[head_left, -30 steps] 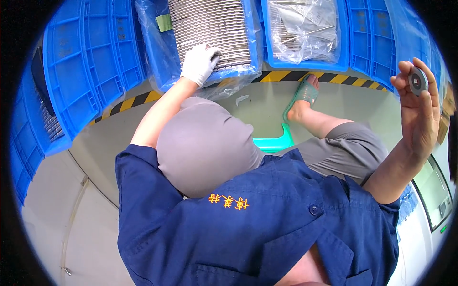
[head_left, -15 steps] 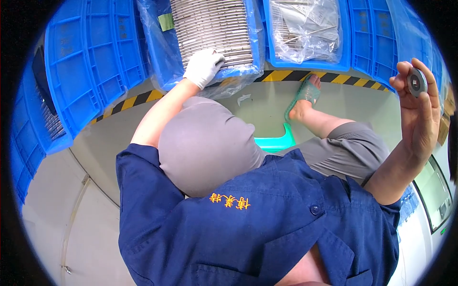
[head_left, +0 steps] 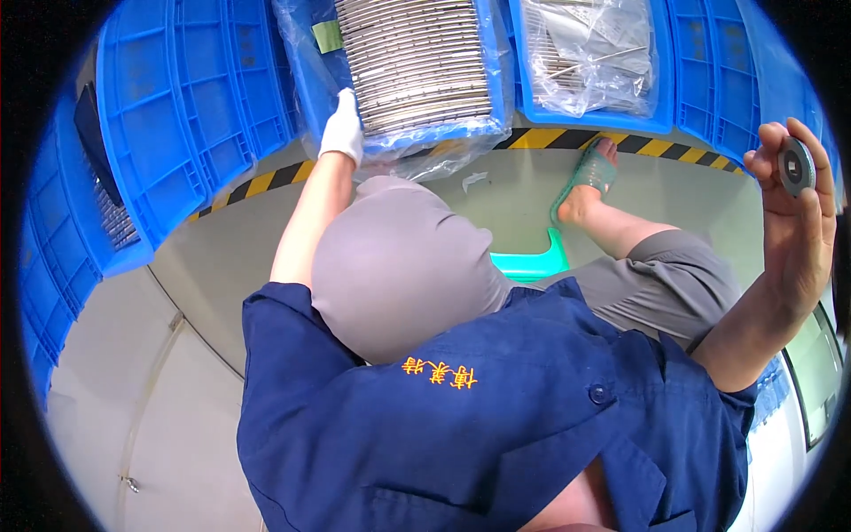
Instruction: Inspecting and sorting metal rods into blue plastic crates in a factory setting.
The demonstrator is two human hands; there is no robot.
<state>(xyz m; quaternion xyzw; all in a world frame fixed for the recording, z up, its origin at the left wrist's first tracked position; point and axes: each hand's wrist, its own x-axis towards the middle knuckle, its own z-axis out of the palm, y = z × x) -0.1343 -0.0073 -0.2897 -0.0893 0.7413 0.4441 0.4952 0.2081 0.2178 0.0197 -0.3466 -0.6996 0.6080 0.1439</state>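
Note:
My left hand (head_left: 344, 130), in a white glove, is seen edge-on at the near left corner of a stack of metal rods (head_left: 412, 66). Its fingers stretch forward along the rod ends and seem to hold nothing. The rods lie side by side in a blue crate (head_left: 310, 75) lined with clear plastic film. Over on the far right, my bare right hand (head_left: 793, 222) is raised. Between thumb and fingers it pinches a round grey metal disc (head_left: 799, 167) with a small opening in its middle.
A second blue crate (head_left: 660, 111) holds thin rods under clear bags (head_left: 589, 53). More blue crates (head_left: 133, 115) stand at left. Yellow-black floor tape (head_left: 541, 138) runs before the crates. A green stool (head_left: 532, 264) shows beside my leg; a white scrap (head_left: 475, 181) lies on the floor.
My left hand has gone from the top of the rods to their left side, fingers now straighter. The whole view has shifted slightly; my right hand still holds the disc.

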